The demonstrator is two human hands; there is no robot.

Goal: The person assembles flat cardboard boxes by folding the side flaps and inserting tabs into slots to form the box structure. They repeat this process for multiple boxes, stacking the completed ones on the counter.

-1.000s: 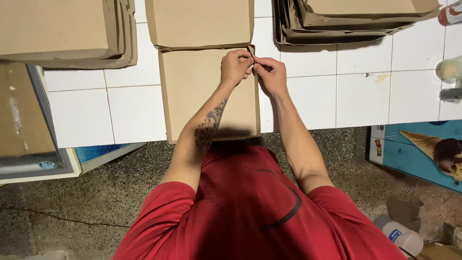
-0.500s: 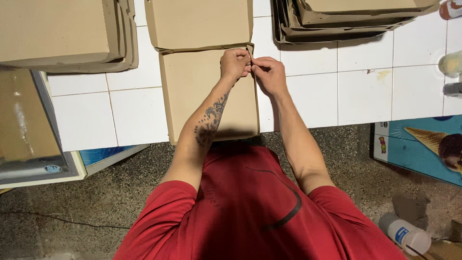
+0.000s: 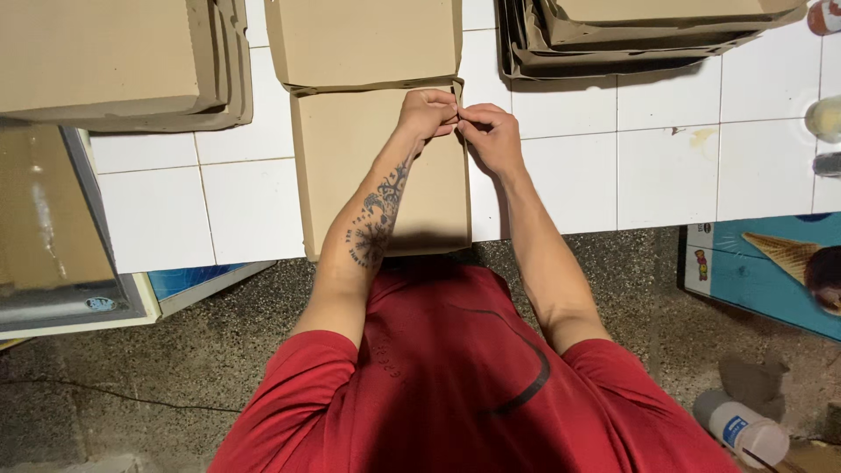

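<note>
The flat cardboard box (image 3: pixel 381 171) lay on the white-tiled desk (image 3: pixel 569 175) straight ahead of the person, its long axis running away from the body, from the desk's near edge up towards a second folded piece of cardboard (image 3: pixel 363 39) that adjoined it at the far end. Both hands met at the box's far right corner. The left hand (image 3: pixel 427 112) was curled over the top of the box, its tattooed forearm crossing the cardboard diagonally, and its fingers pinched down on a small flap or tab at that corner. The right hand (image 3: pixel 491 136) came in from the right, resting just off the box's right edge over the tile, with its fingers closed narrowly on the same spot; the two sets of fingertips touched. What exactly was pinched between them was too small to tell. Neither hand was clearly the nearer; the corner sat between them, the rest of the box lying towards the person and to the left. A stack of flat cardboard (image 3: pixel 114 61) sat at the far left, a stack of dark trays (image 3: pixel 631 39) at the far right.
</note>
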